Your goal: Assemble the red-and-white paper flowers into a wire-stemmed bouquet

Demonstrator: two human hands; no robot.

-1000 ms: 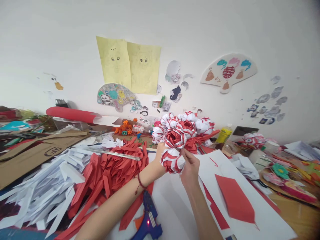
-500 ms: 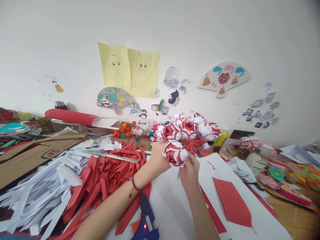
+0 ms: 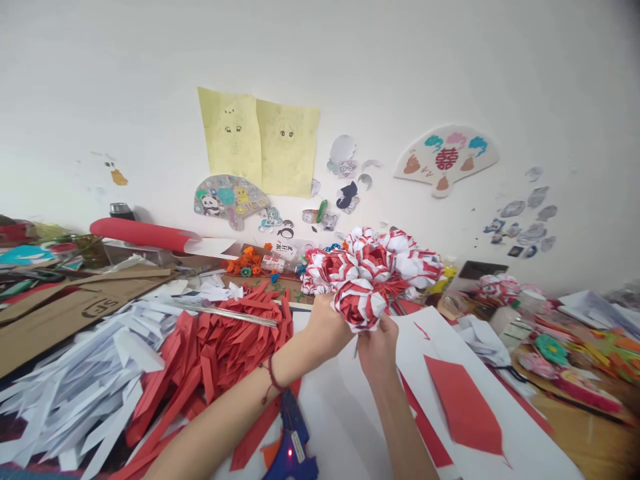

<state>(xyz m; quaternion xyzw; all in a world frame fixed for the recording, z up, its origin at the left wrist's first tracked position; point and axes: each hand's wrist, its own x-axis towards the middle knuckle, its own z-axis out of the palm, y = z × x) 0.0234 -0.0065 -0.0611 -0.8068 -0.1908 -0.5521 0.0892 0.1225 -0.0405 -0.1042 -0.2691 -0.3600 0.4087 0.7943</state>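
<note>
A red-and-white folded paper flower point(image 3: 362, 304) is held up over the table between both hands. My left hand point(image 3: 326, 323) is closed on its left underside. My right hand point(image 3: 377, 345) pinches its base from below, where a thin stem shows. Just behind it stands a cluster of similar paper flowers point(image 3: 380, 261). A blue glue gun point(image 3: 293, 447) lies under my left forearm.
A heap of red folded paper strips point(image 3: 220, 350) and white strips point(image 3: 85, 387) fills the left. A metal ruler point(image 3: 227, 312) lies across them. A white sheet with a red cut-out point(image 3: 463, 403) lies at right. Cardboard point(image 3: 65, 310) is far left, coloured craft pieces point(image 3: 565, 360) far right.
The flower in my hands has risen slightly and turned its top toward me, closer to the cluster behind. Both hands keep their grip.
</note>
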